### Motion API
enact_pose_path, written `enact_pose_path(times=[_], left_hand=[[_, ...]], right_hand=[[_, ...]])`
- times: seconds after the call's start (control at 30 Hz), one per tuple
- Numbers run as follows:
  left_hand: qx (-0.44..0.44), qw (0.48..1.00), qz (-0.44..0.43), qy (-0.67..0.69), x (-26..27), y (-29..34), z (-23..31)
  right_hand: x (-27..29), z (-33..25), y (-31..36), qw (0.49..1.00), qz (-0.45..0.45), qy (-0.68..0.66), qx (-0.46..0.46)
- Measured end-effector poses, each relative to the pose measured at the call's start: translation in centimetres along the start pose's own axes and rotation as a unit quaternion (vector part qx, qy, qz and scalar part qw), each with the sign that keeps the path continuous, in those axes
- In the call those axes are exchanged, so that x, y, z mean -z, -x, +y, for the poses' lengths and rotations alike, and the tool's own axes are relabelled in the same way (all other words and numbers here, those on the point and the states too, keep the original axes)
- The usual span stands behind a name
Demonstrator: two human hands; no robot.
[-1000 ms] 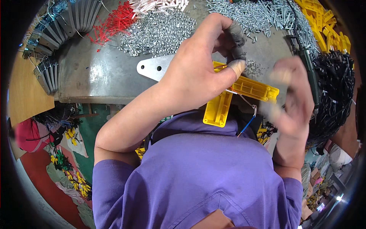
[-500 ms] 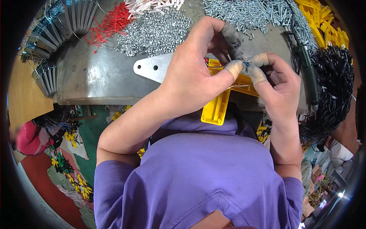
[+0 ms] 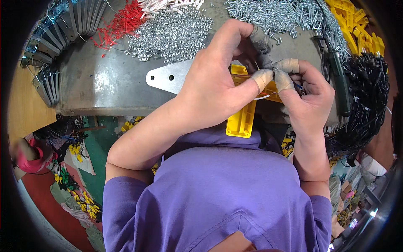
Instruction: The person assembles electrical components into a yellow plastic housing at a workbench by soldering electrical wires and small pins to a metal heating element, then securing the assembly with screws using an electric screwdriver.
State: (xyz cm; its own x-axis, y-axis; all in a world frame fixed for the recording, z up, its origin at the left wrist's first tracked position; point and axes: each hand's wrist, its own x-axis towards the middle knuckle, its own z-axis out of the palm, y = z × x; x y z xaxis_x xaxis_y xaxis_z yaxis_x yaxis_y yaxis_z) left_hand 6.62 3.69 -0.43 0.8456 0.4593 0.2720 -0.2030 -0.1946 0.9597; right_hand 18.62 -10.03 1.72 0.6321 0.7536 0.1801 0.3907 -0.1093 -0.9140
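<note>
My left hand and my right hand meet fingertip to fingertip above a yellow plastic housing. Worn, stained covers wrap several of my fingertips. Both hands are closed in a pinch on thin wires, whose ends are mostly hidden between the fingers. A short white wire shows below the left thumb, over the housing. From under my left hand a flat metal plate with two round holes sticks out to the left. My left hand hides the rest of the plate.
Heaped nuts, red sleeves, white pieces and screws cover the table's far side. Metal plates with wires stand at left. At right are a dark green tool, black cables and yellow housings.
The fingertips of both hands have come closer together, and a blue wire end that showed between them is now hidden. The housing has shifted slightly right. At far left, a person in pink has moved.
</note>
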Motion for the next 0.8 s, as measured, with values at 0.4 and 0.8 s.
enact_pose_path(times=[0.4,0.8], left_hand=[[-0.161,0.949,-0.048,-0.265,0.2,0.1,1.0],[-0.033,0.992,-0.057,-0.112,0.5,-0.8,1.3]], right_hand=[[0.8,-1.0,-0.8,0.996,-0.069,-0.039,-0.038],[0.5,-0.5,-0.2,0.991,-0.086,0.083,0.057]])
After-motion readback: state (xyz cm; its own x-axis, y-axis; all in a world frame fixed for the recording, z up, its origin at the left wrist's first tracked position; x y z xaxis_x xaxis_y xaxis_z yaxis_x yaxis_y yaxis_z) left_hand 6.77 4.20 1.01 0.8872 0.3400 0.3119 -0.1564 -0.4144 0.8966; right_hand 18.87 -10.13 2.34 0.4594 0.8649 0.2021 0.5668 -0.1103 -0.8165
